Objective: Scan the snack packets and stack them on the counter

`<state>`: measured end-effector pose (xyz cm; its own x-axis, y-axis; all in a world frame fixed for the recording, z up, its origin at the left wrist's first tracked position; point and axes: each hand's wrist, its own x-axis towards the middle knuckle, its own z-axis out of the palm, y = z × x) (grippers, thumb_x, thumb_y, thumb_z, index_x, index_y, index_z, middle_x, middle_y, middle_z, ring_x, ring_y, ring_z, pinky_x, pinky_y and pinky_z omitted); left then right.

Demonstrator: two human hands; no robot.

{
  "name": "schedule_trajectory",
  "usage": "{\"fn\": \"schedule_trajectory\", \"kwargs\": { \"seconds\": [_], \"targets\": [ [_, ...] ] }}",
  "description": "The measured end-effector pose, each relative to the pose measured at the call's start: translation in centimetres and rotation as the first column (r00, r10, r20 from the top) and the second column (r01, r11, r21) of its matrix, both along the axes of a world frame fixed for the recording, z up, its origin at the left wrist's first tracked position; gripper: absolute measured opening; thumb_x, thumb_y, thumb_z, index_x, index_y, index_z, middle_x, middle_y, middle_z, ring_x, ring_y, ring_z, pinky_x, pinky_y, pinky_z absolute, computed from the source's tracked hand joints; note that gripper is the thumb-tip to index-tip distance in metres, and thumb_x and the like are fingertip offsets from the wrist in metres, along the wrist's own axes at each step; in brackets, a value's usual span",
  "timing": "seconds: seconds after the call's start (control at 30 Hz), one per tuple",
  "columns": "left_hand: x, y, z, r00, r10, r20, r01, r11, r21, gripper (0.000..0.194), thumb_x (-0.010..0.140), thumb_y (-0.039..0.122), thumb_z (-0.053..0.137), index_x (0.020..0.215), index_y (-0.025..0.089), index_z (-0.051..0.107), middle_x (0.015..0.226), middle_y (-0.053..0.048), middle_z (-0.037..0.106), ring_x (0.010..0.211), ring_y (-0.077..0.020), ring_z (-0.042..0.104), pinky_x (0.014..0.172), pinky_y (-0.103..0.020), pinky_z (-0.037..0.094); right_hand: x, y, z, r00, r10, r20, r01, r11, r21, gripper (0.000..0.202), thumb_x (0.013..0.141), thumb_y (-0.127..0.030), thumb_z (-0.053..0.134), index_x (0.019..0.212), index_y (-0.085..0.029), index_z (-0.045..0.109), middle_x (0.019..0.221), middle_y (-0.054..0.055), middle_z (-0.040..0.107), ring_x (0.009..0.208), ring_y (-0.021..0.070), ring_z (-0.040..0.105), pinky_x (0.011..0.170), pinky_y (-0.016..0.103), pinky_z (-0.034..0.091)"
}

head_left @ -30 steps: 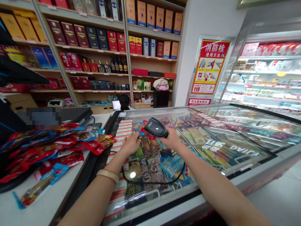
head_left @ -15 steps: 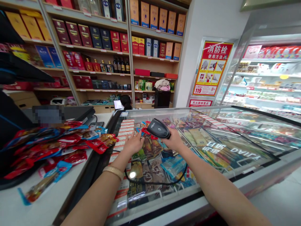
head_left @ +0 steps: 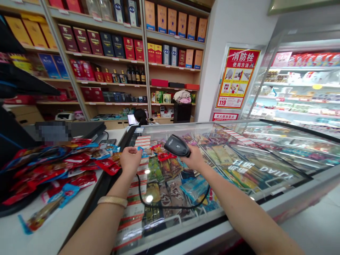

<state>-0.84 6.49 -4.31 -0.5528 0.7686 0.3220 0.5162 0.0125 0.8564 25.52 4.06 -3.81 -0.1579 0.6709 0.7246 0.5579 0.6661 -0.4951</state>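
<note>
My right hand [head_left: 193, 156] grips a black barcode scanner [head_left: 177, 146] by its handle above the freezer's glass top, its head pointing left. A black cable [head_left: 172, 207] loops below it over the glass. My left hand [head_left: 130, 158], with a woven band on the wrist, is closed with curled fingers at the freezer's left side. Its thumb and fingertips pinch the blue end of a red and blue snack packet [head_left: 156, 150], which stretches toward the scanner. A heap of similar snack packets [head_left: 77, 161] lies on the white counter to the left.
A chest freezer [head_left: 255, 212] with a glass top holds packaged ice creams. At the left stands a dark checkout machine [head_left: 16, 134]. Behind are shelves of boxed bottles [head_left: 106, 44] and a seated person [head_left: 140, 116]. A lit display fridge [head_left: 302, 88] stands at the right.
My left hand has moved left from the glass, its spread fingers now curled together. The snack packet's blue end has shifted left with it. My right hand and the scanner stay nearly in place.
</note>
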Motion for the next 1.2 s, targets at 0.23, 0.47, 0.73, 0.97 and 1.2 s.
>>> {"fn": "schedule_trajectory", "kwargs": {
  "seconds": [0.23,0.47,0.73,0.97,1.2],
  "targets": [
    [-0.6,-0.1,-0.3,0.992,-0.104,0.078,0.099,0.993,0.064,0.045,0.071,0.019,0.056,0.115,0.018,0.060,0.072,0.000,0.061,0.060,-0.0165,0.057,0.059,-0.027,0.046,0.1,0.1,0.0,1.000,-0.013,0.019,0.013,1.000,0.007,0.015,0.067,-0.027,0.064,0.080,-0.020,0.066,0.074,0.004,0.070,0.068,0.0204,0.063,0.064,0.027,0.048],
    [1.0,-1.2,1.9,0.638,-0.290,0.714,0.198,0.957,0.212,0.028,0.064,0.000,0.046,0.083,0.015,0.061,0.067,0.001,0.053,0.049,-0.0080,0.045,0.044,-0.017,0.034,0.1,0.0,0.1,1.000,0.015,0.000,-0.015,1.000,0.001,0.015,0.067,-0.026,0.065,0.080,-0.020,0.067,0.074,0.003,0.070,0.065,0.0187,0.061,0.063,0.027,0.048],
    [1.0,-3.3,3.7,-0.108,-0.458,0.882,0.647,0.642,0.412,0.019,0.077,-0.001,0.042,0.067,0.015,0.047,0.061,0.003,0.038,0.037,-0.0034,0.028,0.033,-0.012,0.023,-0.4,-1.4,1.3,0.968,0.240,0.070,-0.237,0.970,-0.044,0.014,0.070,-0.027,0.069,0.081,-0.019,0.067,0.075,0.001,0.070,0.067,0.0170,0.062,0.064,0.025,0.049],
    [1.5,-2.3,2.2,-0.062,-0.444,0.894,0.723,0.597,0.347,0.016,0.076,0.001,0.047,0.069,0.016,0.047,0.057,0.004,0.039,0.036,-0.0039,0.026,0.031,-0.011,0.021,-1.4,-2.4,1.7,0.943,0.288,0.164,-0.300,0.952,0.055,0.030,0.069,-0.027,0.072,0.098,-0.020,0.066,0.093,0.007,0.073,0.083,0.0221,0.067,0.077,0.030,0.052],
    [1.7,-2.3,2.3,0.016,-0.334,0.942,0.777,0.598,0.199,0.017,0.076,0.001,0.045,0.076,0.018,0.046,0.059,0.006,0.035,0.035,-0.0038,0.028,0.029,-0.010,0.017,-1.0,-2.2,1.5,0.945,0.121,0.303,-0.157,0.983,0.099,0.034,0.067,-0.027,0.071,0.101,-0.021,0.067,0.093,0.007,0.072,0.085,0.0239,0.067,0.077,0.032,0.051]
  ]
}}
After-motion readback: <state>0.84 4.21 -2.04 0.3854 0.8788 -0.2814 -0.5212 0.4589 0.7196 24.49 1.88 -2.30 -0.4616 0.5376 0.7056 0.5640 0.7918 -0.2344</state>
